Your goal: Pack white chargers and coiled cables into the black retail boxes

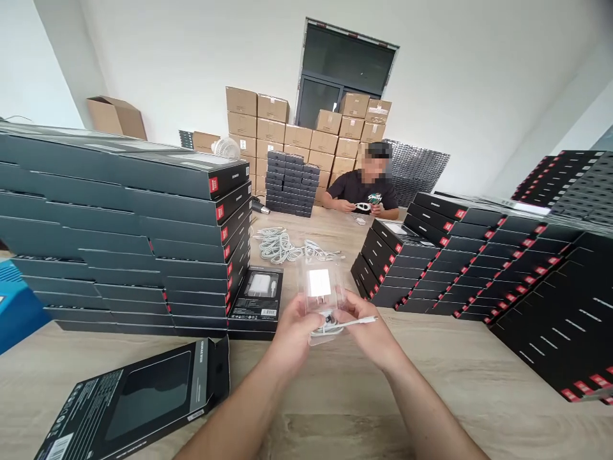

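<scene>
Okay, both grips are working over the wooden table (431,377). Left grip (293,335) and right grip (368,326) are pressing in from either side on a clear plastic tray (330,281), holding it up off the table between them. A white wall charger (320,282) is sitting in the tray's upper part, just above the grips. A coiled white cable (325,329) is bunching low between the palms, and its free end (359,323) is sticking out past the right grip.

Just ahead-left of the grips, a black charger box (256,300) is lying flat against a tall stack of black boxes (119,217). Nearer, left of the left grip, an open black box (129,402) is lying on the table. Further ahead, loose white cables (282,246) are lying in a heap. Right of the grips, more black box stacks (397,268) are standing. Well ahead, a seated co-worker (361,185) is holding a white item (363,206) in both hands, with cardboard cartons (297,137) piled behind.
</scene>
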Demonstrator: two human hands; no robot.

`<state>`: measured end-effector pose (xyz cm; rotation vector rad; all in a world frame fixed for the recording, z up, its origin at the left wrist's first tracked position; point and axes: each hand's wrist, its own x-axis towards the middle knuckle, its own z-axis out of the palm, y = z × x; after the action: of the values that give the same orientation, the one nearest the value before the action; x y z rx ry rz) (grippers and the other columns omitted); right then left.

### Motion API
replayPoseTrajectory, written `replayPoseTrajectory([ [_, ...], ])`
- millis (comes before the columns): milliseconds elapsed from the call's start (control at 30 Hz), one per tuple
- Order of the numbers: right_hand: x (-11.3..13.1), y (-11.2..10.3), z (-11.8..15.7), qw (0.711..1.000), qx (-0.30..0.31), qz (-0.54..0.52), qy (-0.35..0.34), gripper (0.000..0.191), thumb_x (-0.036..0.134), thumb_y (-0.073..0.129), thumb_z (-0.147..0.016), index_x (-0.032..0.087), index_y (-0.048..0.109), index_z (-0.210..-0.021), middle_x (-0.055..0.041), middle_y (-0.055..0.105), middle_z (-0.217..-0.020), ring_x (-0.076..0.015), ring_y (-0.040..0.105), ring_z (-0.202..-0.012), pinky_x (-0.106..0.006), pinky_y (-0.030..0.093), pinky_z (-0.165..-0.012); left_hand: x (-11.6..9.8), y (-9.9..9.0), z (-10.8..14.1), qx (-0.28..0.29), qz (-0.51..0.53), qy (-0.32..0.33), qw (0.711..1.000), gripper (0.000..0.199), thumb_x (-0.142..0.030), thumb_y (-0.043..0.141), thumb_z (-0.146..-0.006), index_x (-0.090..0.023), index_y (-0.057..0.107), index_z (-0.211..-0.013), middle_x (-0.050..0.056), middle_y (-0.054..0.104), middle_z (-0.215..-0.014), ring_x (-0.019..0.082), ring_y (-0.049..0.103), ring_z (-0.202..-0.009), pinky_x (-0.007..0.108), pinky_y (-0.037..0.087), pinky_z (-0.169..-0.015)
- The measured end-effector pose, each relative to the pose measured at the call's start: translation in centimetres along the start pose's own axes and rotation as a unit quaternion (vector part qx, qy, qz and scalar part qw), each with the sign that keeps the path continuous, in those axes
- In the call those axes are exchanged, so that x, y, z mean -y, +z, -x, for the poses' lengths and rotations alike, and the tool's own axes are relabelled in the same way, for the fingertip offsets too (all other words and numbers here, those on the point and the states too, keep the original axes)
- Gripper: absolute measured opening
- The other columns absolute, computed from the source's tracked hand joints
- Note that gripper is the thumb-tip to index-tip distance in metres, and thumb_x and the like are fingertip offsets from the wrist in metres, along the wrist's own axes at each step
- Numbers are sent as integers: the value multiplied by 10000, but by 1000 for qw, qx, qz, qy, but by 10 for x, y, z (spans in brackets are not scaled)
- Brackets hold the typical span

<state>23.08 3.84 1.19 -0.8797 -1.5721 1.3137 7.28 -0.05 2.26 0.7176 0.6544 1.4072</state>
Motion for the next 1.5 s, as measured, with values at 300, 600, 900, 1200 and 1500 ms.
replayPoseTrajectory([
  [300,4,3,1,990,-96,12,-101,211,413,767,-797,241,749,-918,-53,737,-1011,-233,655,-958,-380,500,-908,-6,-3,-3,-73,48,66,994,560,-85,712,-533,-188,662,-1082,111,749,-1153,298,681,-1070,354,538,-802],
  [600,-2,14,-3,973,-141,-172,-56,236,441,775,-783,215,711,-801,-35,730,-854,-199,658,-821,-387,529,-862,-6,5,0,-49,20,57,997,501,-96,680,-557,-163,689,-1054,101,790,-1009,259,735,-854,330,543,-726],
  [900,5,18,-3,973,-198,-66,-100,282,486,737,-800,210,676,-811,-36,689,-817,-181,615,-742,-344,524,-739,-2,2,1,-51,4,60,997,569,-93,681,-565,-181,636,-1125,122,753,-1148,307,717,-1014,379,562,-820],
  [1200,11,5,0,998,-50,-30,-16,520,444,823,-700,230,656,-1144,-77,699,-1078,-246,641,-975,-358,532,-802,-10,6,5,-38,3,50,998,591,-151,788,-563,-189,635,-1133,122,732,-1191,339,655,-1148,408,554,-885],
  [1500,16,4,4,958,-181,127,-182,165,377,643,-895,243,738,-886,-73,679,-1054,-243,629,-1011,-352,500,-842,-4,4,1,-40,49,1,998,511,-204,848,-656,-220,614,-1109,98,738,-1174,295,635,-1190,381,545,-908],
])
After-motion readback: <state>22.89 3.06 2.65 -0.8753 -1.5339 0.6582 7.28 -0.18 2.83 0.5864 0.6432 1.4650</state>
